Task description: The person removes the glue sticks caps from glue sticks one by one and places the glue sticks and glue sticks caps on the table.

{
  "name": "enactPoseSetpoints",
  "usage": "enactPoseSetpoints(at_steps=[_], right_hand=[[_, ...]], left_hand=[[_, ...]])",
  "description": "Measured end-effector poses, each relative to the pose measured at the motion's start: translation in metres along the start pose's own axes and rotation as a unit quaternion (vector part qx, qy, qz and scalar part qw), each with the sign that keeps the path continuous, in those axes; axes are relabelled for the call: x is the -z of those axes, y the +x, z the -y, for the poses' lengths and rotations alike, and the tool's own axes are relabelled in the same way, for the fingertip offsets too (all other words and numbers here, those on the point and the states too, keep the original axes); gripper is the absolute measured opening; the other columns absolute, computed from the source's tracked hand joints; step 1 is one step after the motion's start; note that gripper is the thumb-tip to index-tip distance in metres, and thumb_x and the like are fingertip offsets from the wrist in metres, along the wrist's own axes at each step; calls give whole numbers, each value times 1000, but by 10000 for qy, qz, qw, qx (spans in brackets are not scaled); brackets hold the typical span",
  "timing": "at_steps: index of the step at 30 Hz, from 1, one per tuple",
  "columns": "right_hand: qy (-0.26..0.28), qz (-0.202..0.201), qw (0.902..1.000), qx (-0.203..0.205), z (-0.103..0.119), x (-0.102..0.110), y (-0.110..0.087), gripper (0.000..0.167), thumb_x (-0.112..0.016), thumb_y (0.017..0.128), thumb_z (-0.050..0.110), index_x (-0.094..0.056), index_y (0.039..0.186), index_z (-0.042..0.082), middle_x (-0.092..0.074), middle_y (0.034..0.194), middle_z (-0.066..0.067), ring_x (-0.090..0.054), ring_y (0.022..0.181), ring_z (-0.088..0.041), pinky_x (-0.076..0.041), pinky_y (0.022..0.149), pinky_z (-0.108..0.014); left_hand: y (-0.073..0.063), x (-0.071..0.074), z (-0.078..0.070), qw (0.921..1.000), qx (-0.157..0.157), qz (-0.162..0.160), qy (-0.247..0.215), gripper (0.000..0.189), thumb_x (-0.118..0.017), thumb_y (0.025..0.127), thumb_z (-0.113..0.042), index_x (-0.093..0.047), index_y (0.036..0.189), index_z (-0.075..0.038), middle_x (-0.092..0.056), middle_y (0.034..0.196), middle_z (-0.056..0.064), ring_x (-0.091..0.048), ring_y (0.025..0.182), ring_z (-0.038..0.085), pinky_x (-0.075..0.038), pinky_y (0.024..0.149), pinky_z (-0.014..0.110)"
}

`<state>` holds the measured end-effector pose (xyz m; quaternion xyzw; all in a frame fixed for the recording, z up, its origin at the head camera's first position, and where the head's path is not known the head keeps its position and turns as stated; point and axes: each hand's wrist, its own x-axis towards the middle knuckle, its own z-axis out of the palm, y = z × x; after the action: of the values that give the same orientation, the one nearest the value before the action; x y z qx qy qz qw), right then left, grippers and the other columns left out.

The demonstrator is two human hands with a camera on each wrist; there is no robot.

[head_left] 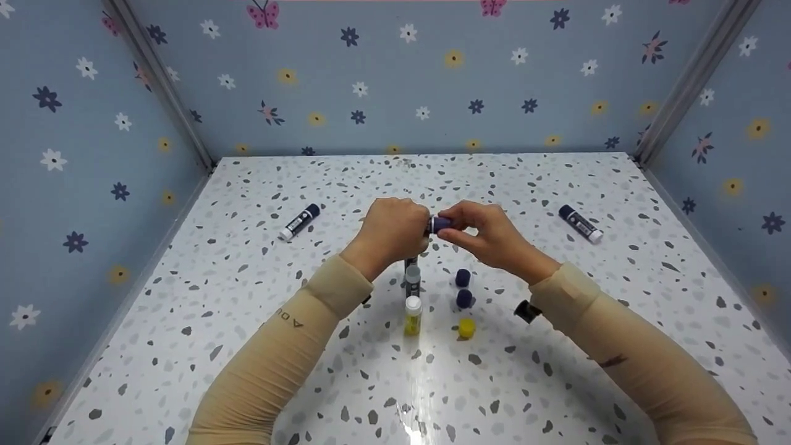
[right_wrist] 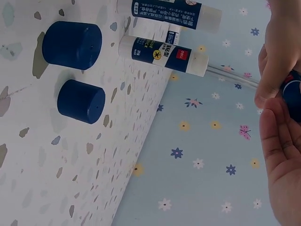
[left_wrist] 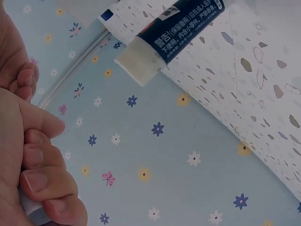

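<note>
My left hand (head_left: pixel 395 228) is wrapped around a glue stick, whose white end (left_wrist: pixel 34 211) shows below the fingers in the left wrist view. With thumb and fingers my right hand (head_left: pixel 491 233) pinches the stick's dark blue cap (head_left: pixel 442 224). The cap is at the stick's end; whether it is loosened I cannot tell. Below the hands a yellow glue stick (head_left: pixel 412 318) and a dark-labelled glue stick (head_left: pixel 413 283) stand uncapped in a row, with another partly hidden behind. Two blue caps (head_left: pixel 463 288) and a yellow cap (head_left: pixel 466 328) sit to their right.
A capped glue stick (head_left: pixel 300 222) lies at the left on the speckled table (head_left: pixel 216 352). Another capped glue stick (head_left: pixel 581 224) lies at the right. Flower-patterned panels (head_left: pixel 383 74) enclose the back and sides. A black object (head_left: pixel 527 311) is at the right wrist.
</note>
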<state>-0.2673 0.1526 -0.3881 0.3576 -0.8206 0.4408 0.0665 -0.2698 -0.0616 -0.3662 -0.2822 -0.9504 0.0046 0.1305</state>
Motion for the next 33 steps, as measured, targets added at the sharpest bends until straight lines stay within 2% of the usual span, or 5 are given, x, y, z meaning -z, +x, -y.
enactPoseSetpoints(at_steps=[5, 13, 19, 27, 33], right_hand=[[-204, 39, 9995, 221, -1, 2, -1, 25, -78, 101, 10, -73, 122, -3, -81, 105, -14, -77, 90, -24, -59, 81, -23], [-461, -67, 9955, 827, -7, 9, -2, 21, -80, 98, 6, -72, 116, -3, -81, 105, -16, -79, 88, -27, -63, 80, -31], [-631, -45, 9961, 621, -16, 15, -8, 19, -81, 97, 4, -72, 112, -3, -81, 105, -17, -79, 90, -29, -64, 81, -33], [-573, 84, 9970, 508, -18, 17, -8, 23, -81, 97, 4, -73, 116, -5, -81, 105, -18, -79, 90, -30, -65, 82, -33], [-755, 236, 9961, 401, -24, 20, -10, 27, -79, 99, 4, -75, 124, -3, -80, 109, -16, -78, 93, -28, -64, 86, -37]], left_hand=[[1, 1, 1, 9997, 33, 191, -157, 17, -78, 94, -24, -74, 89, -8, -72, 78, 9, -64, 67, 26, -61, 65, 47], [1, -1, 11, 9995, -15, 133, -288, 16, -75, 93, -22, -70, 84, -9, -68, 75, 8, -65, 68, 28, -61, 67, 48], [-2, -6, 24, 9992, 184, 96, -328, 14, -70, 95, -17, -69, 84, -8, -70, 76, 10, -58, 66, 24, -60, 67, 46], [1, -6, 22, 9990, 202, 83, -397, 15, -70, 96, -19, -73, 89, -6, -70, 77, 9, -60, 68, 25, -59, 66, 45], [1, -13, 28, 9961, 303, -316, -762, 21, -67, 98, -15, -63, 79, -8, -53, 67, 4, -44, 62, 19, -42, 57, 37]])
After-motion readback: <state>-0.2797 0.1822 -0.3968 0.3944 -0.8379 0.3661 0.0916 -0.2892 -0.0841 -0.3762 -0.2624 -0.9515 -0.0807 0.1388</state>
